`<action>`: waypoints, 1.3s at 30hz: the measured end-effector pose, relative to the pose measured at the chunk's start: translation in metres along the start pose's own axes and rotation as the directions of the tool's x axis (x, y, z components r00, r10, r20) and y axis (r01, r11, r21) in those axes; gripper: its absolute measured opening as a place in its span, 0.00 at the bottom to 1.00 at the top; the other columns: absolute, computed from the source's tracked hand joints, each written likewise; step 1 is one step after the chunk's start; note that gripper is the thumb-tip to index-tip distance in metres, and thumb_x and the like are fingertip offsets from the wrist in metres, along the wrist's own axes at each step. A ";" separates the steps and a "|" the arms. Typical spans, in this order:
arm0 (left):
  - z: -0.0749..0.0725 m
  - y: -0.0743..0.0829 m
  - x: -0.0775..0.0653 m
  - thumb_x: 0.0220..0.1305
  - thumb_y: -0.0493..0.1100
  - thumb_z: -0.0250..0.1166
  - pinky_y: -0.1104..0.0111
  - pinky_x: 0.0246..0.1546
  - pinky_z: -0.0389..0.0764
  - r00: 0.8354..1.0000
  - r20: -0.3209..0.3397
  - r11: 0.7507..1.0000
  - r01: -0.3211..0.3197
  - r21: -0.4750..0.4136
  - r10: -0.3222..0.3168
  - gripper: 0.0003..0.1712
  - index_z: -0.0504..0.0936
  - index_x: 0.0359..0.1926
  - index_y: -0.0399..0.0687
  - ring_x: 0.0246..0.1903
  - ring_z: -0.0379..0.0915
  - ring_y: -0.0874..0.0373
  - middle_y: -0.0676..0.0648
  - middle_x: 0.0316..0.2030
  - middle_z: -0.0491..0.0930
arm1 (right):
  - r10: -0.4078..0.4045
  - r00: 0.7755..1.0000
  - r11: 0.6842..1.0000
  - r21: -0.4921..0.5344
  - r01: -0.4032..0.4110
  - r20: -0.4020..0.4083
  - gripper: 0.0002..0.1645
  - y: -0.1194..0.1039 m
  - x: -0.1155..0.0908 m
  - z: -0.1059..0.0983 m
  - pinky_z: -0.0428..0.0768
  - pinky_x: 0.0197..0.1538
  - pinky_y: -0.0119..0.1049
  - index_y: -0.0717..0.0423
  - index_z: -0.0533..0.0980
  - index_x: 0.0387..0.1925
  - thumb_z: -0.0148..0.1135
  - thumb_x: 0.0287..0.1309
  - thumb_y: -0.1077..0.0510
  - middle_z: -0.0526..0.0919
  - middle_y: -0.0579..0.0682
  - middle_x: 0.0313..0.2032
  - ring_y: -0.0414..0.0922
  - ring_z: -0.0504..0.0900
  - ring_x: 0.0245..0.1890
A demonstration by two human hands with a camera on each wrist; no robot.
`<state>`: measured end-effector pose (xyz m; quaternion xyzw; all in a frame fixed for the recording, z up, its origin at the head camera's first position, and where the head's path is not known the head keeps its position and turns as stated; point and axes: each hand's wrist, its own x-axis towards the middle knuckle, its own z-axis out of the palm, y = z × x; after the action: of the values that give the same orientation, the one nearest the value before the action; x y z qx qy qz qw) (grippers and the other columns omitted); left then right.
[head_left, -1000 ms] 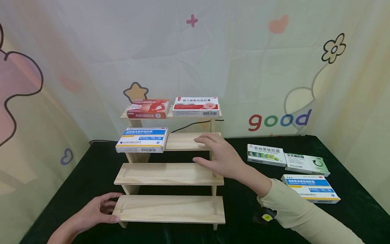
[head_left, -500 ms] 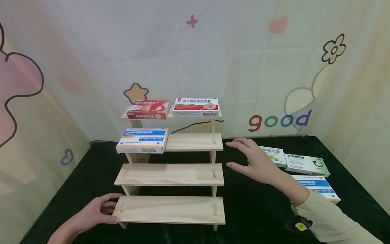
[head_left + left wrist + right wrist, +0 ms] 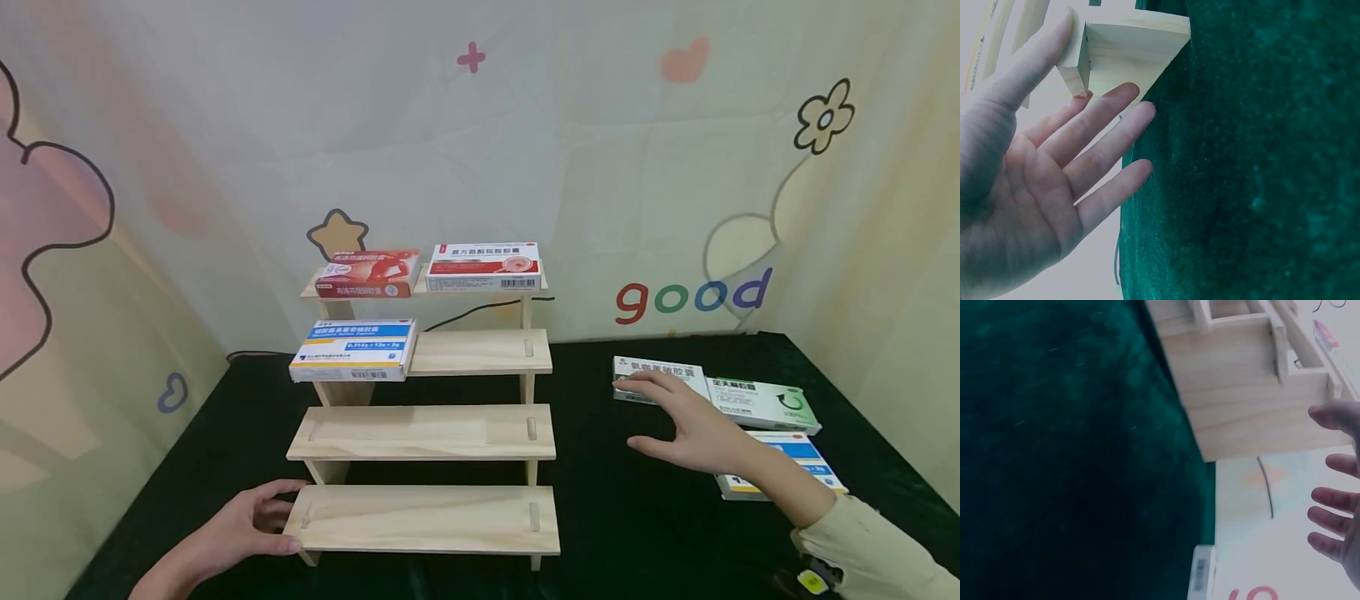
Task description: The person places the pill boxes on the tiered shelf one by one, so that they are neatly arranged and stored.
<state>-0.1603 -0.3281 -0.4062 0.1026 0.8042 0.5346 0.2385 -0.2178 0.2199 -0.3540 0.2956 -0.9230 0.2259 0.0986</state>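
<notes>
A stepped wooden display rack (image 3: 420, 517) with bare lower tiers stands before me. My left hand (image 3: 236, 529) holds the left end of its bottom tier, thumb at the front corner and index finger at the back; in the left wrist view the other fingers of the hand (image 3: 1054, 169) are extended. My right hand (image 3: 697, 425) hovers over the right side, thumb apart from fingers, nothing in it. Beneath and beyond it lie a white-green medicine box (image 3: 660, 368), partly hidden by its fingers, another green-white box (image 3: 765, 404) and a blue-white box (image 3: 806, 458) behind the forearm.
On the rack's top tier sit a red medicine box (image 3: 367, 273) and a white-red one (image 3: 483, 267). A blue-white box (image 3: 352, 350) lies on the left of the tier below. Dark green cloth (image 3: 600, 517) covers the table; a printed curtain (image 3: 525, 150) hangs behind.
My right hand has moved rightward from the rack's second tier to the boxes on the table, carrying nothing. The left hand has kept its hold on the bottom tier.
</notes>
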 end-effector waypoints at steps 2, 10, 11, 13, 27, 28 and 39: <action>0.000 0.000 0.000 0.54 0.41 0.67 0.57 0.41 0.77 1.000 -0.003 1.000 -0.003 0.001 0.003 0.44 0.52 0.60 0.21 0.42 0.75 0.47 0.27 0.49 0.72 | 0.018 1.000 1.000 0.003 -0.018 0.013 0.37 0.005 -0.007 0.000 0.64 0.52 0.61 0.51 0.65 0.59 0.65 0.48 0.46 0.65 0.59 0.58 0.58 0.62 0.57; 0.000 0.000 0.000 0.55 0.40 0.65 0.57 0.41 0.77 1.000 0.008 1.000 -0.016 -0.004 0.016 0.43 0.51 0.61 0.21 0.43 0.74 0.47 0.26 0.50 0.71 | 0.093 0.994 0.995 0.023 -0.094 0.053 0.42 0.022 -0.036 -0.004 0.60 0.50 0.67 0.50 0.62 0.62 0.67 0.46 0.44 0.61 0.62 0.60 0.63 0.59 0.58; 0.000 -0.001 0.001 0.55 0.40 0.65 0.57 0.41 0.77 1.000 0.007 1.000 -0.015 -0.004 0.015 0.42 0.51 0.61 0.21 0.43 0.74 0.47 0.26 0.50 0.71 | 0.106 0.993 0.994 0.021 -0.108 0.059 0.43 0.025 -0.039 -0.005 0.60 0.50 0.67 0.50 0.61 0.62 0.67 0.45 0.44 0.61 0.63 0.60 0.64 0.59 0.58; 0.000 -0.002 0.001 0.55 0.40 0.65 0.57 0.41 0.77 1.000 0.006 1.000 -0.009 -0.004 0.009 0.43 0.51 0.61 0.21 0.43 0.74 0.47 0.27 0.50 0.71 | 0.132 0.989 0.991 0.020 -0.134 0.071 0.45 0.032 -0.046 -0.007 0.59 0.50 0.68 0.50 0.60 0.63 0.68 0.44 0.43 0.60 0.64 0.60 0.65 0.58 0.58; 0.000 -0.002 0.001 0.55 0.41 0.65 0.57 0.41 0.77 1.000 0.004 1.000 -0.024 -0.002 0.024 0.43 0.51 0.61 0.21 0.42 0.75 0.47 0.27 0.49 0.72 | 0.306 0.947 0.952 -0.052 -0.302 0.096 0.52 0.087 -0.090 -0.016 0.64 0.41 0.68 0.54 0.56 0.64 0.69 0.39 0.42 0.60 0.68 0.56 0.64 0.60 0.49; 0.000 -0.002 0.001 0.55 0.41 0.65 0.57 0.41 0.77 1.000 0.003 1.000 -0.022 -0.004 0.022 0.43 0.51 0.61 0.21 0.42 0.75 0.47 0.27 0.49 0.72 | 0.311 0.946 0.950 -0.058 -0.306 0.088 0.52 0.090 -0.093 -0.016 0.64 0.41 0.68 0.54 0.56 0.64 0.69 0.39 0.42 0.60 0.68 0.56 0.64 0.60 0.48; -0.001 -0.002 0.000 0.56 0.40 0.65 0.57 0.41 0.77 0.999 0.010 0.999 -0.038 -0.008 0.038 0.42 0.51 0.60 0.21 0.42 0.75 0.47 0.26 0.49 0.72 | 0.305 0.951 0.950 -0.080 -0.300 0.045 0.52 0.121 -0.116 -0.013 0.63 0.41 0.68 0.60 0.58 0.62 0.70 0.37 0.45 0.60 0.71 0.54 0.66 0.60 0.46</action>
<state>-0.1607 -0.3294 -0.4077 0.1196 0.7989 0.5415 0.2329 -0.1948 0.3716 -0.4222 0.1531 -0.9674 0.1962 0.0473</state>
